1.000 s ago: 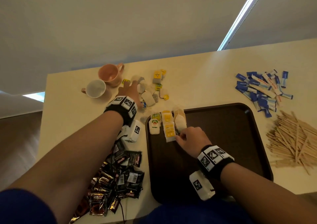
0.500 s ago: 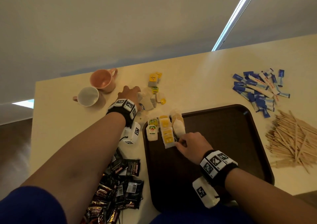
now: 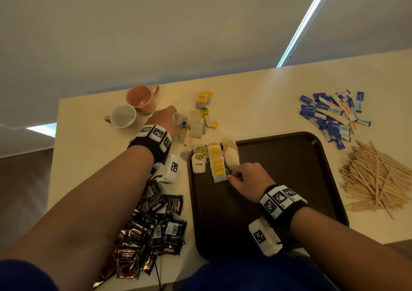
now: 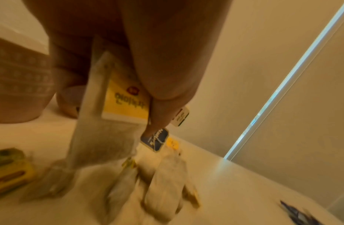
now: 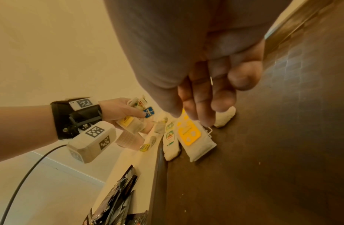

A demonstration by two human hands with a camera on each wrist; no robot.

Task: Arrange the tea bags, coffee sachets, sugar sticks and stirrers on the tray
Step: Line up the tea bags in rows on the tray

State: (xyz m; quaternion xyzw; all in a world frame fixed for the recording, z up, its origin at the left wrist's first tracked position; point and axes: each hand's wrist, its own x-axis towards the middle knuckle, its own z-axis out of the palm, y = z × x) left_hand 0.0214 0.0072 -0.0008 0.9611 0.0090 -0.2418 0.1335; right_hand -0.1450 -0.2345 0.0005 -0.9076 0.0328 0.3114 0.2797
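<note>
Early stage, we judge: only tea bags are on the tray (image 3: pixel 289 148) so far. We count about five or six there, in three short columns at its far-left corner: two green-tagged (image 3: pixel 199 161), two or three yellow-tagged (image 3: pixel 216 167), one or two plain (image 3: pixel 231 155).

Right hand (image 3: pixel 247 180): grip pinched together beside the near yellow-tagged bag, maybe on its string; we cannot tell for sure.

Left hand (image 3: pixel 163 119): grip pinches several tea bags (image 4: pixel 109 121) lifted from the loose tea-bag pile (image 3: pixel 200 121). A yellow tag and a blue tag (image 4: pixel 154 139) show at the fingertips. Roughly eight to ten bags lie on the counter (image 3: pixel 256 103) just right of that grip; blur blocks an exact count.

Untouched, well apart from both grips:
- coffee sachets (image 3: pixel 156 228), a heap of about fifteen to twenty, near-left of the tray
- sugar sticks (image 3: pixel 332 116), about twenty, far right
- stirrers (image 3: pixel 374 179), several dozen, uncountable, right

Two mugs (image 3: pixel 131 107) stand just left of the left grip.
</note>
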